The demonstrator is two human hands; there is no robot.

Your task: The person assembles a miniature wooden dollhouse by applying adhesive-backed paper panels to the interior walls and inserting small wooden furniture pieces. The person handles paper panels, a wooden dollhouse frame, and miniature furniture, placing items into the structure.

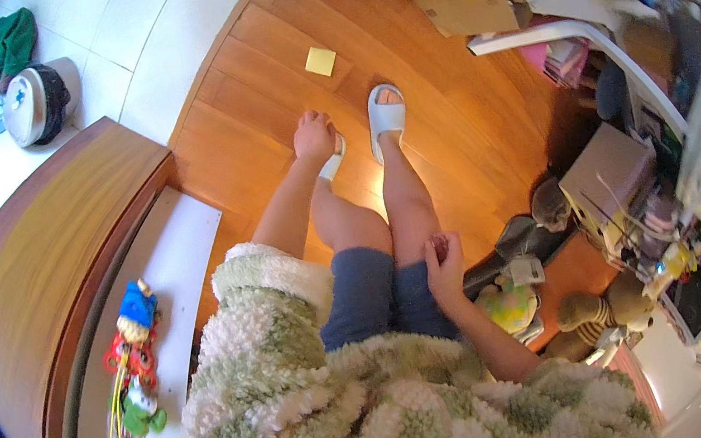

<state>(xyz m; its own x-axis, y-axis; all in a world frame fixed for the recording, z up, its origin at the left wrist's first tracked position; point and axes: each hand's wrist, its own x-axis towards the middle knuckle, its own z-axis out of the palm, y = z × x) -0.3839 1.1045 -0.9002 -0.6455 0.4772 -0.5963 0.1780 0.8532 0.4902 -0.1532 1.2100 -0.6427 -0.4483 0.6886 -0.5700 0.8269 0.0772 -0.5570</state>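
Observation:
My left hand [314, 136] reaches forward and down above my left slipper [332, 159]. Its fingers bend loosely with small gaps between them, and nothing shows in them; the fingertips are partly hidden. A little beyond it, a square yellow paper note [320, 61] lies flat on the wooden floor, apart from the hand. Beside my right thigh, at the hem of the dark blue shorts [363, 295], my right hand [446, 270] is closed with its fingers curled in; I see no object in it. A pale slipper [387, 121] covers my right foot.
On the left stands a wooden cabinet [72, 254] beside a white shelf with small toys [142, 408]. A white bin [34, 104] stands on the tiles. To the right are a cardboard piece [468, 3], a box [607, 169], plush toys [608, 311] and a cluttered desk with a white frame [586, 26].

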